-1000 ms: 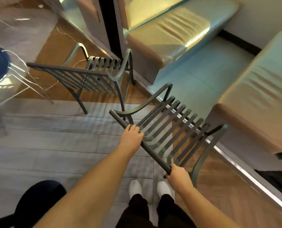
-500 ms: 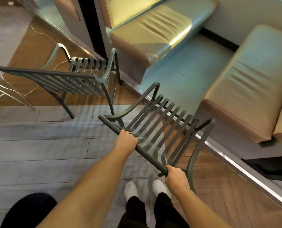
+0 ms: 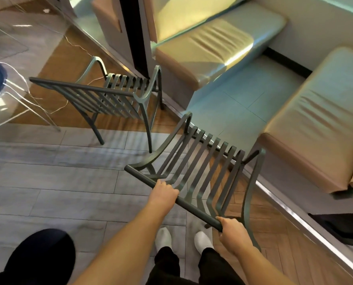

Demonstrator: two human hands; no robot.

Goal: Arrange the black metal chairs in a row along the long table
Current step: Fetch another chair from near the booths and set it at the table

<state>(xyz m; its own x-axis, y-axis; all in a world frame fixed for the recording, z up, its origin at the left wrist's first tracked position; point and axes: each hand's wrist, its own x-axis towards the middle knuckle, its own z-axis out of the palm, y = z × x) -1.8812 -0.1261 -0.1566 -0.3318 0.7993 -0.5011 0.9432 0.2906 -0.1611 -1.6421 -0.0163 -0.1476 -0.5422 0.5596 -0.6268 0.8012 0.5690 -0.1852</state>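
**A:** Where do your hands stand right now?

**B:** Your left hand (image 3: 164, 193) is wrapped over the top rail of the near chair (image 3: 204, 171), a little in from its left end, fingers curled tight round the bar. Your right hand (image 3: 233, 236) is clenched on the same rail at its right end. Both grips are pressed closed on the rail, neither spread.

**A:** And the chair itself?

**B:** It stands just in front of your white shoes (image 3: 184, 238), its slatted back toward you and its seat pointing away, toward the padded benches (image 3: 319, 120). It sits at a slant across the seam between the grey planks and the herringbone wood floor (image 3: 278, 233). Whether all its legs are on the floor you cannot tell from here.

**A:** What is already done?

**B:** A second black metal chair (image 3: 114, 95) stands to the left and farther off, well apart from yours, with its seat front close to the dark panel (image 3: 134, 33). It looks placed, though that is a judgement. The two do not yet make a straight row, since yours is angled differently.

**A:** And the long table?

**B:** You cannot make out its surface for certain; only a metal edge (image 3: 307, 225) runs diagonally past the chair. By my reckoning, squaring this chair up beside the other remains, and any further chairs are out of view.
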